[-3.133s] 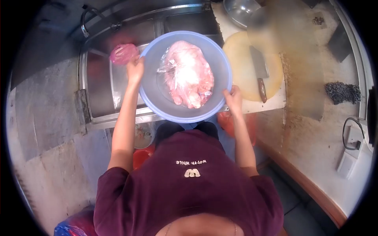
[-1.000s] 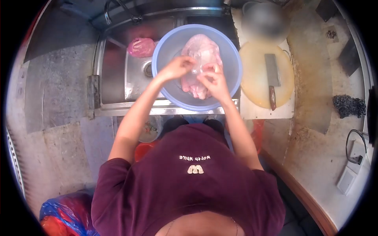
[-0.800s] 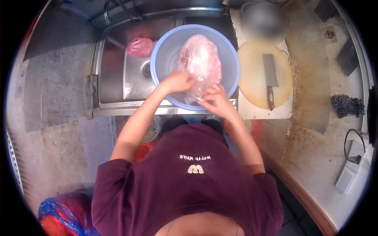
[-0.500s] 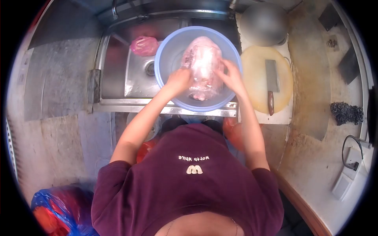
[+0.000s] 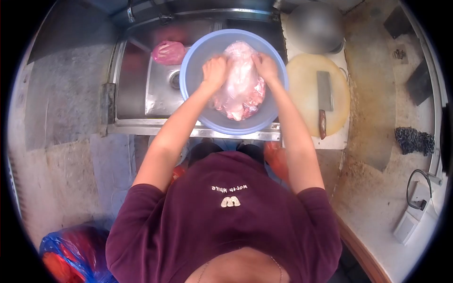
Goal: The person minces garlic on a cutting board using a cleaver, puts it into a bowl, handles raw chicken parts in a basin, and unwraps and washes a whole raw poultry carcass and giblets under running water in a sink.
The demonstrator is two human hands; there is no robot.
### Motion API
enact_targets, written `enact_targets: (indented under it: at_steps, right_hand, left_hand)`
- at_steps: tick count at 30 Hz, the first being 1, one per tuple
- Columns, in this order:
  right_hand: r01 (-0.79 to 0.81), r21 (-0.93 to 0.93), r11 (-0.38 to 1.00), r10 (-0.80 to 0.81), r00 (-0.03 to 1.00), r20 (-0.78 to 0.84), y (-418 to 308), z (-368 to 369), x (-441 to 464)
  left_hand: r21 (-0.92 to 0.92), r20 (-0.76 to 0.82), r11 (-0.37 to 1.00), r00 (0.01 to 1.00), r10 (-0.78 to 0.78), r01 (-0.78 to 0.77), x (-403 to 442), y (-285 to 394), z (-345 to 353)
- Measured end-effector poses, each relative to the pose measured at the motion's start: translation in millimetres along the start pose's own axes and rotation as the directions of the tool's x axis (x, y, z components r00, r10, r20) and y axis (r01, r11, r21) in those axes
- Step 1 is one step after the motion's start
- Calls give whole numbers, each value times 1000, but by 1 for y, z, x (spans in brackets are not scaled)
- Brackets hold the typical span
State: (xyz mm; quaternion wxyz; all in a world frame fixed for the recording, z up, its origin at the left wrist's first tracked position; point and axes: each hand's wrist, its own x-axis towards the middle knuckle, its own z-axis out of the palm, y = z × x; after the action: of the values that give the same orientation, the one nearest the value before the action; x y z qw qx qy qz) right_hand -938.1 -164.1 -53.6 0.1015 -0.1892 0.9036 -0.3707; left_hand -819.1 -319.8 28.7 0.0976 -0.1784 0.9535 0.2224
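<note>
A blue basin [image 5: 189,101] rests over the front edge of the sink. Inside it lies raw meat in a clear plastic bag [image 5: 241,85], pale pink with redder pieces at the near end. My left hand [image 5: 215,70] is closed on the bag's left side, near the far end. On the opposite side my right hand [image 5: 265,66] grips the bag's edge, its fingers curled over the plastic. Both hands are inside the basin's rim, with the bag between them.
Left of the basin, a pink bag [image 5: 169,53] sits in the metal sink [image 5: 158,89]. A cleaver [image 5: 324,96] lies on the round cutting board [image 5: 302,78] at the right. Behind the board is a blurred metal bowl [image 5: 316,28]. A black mesh scrubber [image 5: 414,140] is farther right.
From holding the basin's rim, both hands moved in to the plastic bag. Over the last half second they have shifted toward its far end, and more of the near-end meat shows.
</note>
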Motion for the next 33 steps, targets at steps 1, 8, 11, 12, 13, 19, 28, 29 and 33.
enact_targets:
  at_steps: [1,8,11,12,13,19,28,29,33]
  right_hand:
    - [-15,-55,998,14,1000,-20,-3,0,-1]
    - [-168,350,921,216,971,-101,12,15,24]
    - [-204,538,818,285,956,-71,28,24,34]
    - [-185,520,834,273,957,-97,34,29,35]
    - [-163,502,849,257,958,-123,38,32,37]
    - [-196,13,980,197,977,-80,15,11,21]
    - [-229,276,933,324,871,-370,-7,12,8]
    - [-193,338,921,323,863,-388,-9,5,5]
    - [-45,528,848,332,823,-461,-22,-29,-15]
  left_hand:
    - [-13,44,1000,999,-10,11,2,5,-2]
    - [-59,-419,985,900,123,-162,32,-17,68]
    - [-211,-442,946,887,134,-248,43,-34,68]
    - [-303,-424,914,897,125,-271,46,-34,64]
    - [-352,-364,911,928,76,-213,47,-29,57]
    - [-351,-135,924,968,-211,152,58,-9,29]
    - [-295,-118,946,988,102,-133,54,6,-1]
    - [-297,-136,941,983,126,-162,43,18,-11]
    - [-358,-139,903,970,202,-239,5,45,-36]
